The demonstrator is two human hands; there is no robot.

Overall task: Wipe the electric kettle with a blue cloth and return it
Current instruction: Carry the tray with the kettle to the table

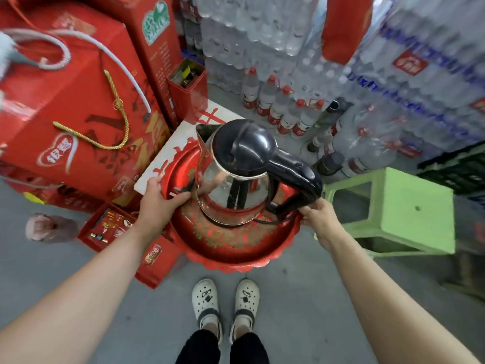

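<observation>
Because the electric kettle (233,174) has a polished steel body and a rigid black handle (296,177), it should be judged stiff, smooth and slippery on the metal, and moderately heavy if water is inside; the fill level cannot be told. The handle is the proper place to take hold, with a second hand steadying the lower body or base. The metal wall will show fingerprints and would dent if dropped on the concrete floor (288,298).

The kettle stands upright on a round red tray (236,248) with a scalloped rim, which rests on red gift boxes (78,122) in front of the person. Its black lid (244,143) is shut, the pointed spout (203,132) faces away to the left, and the mirror body reflects the red surroundings. A black power cord (267,222) trails from the base across the tray.

The left hand (160,195) rests at the tray rim with the fingers (181,197) touching the kettle's lower left side; its grip is partly curled, closed around nothing. The right hand (319,214) is at the foot of the handle, fingers wrapped around the lower end of it beside the tray edge. No blue cloth is visible, so wiping is judged not yet begun. A green plastic stool (409,211) stands just to the right, and stacked bottled water (288,109) lies behind.
</observation>
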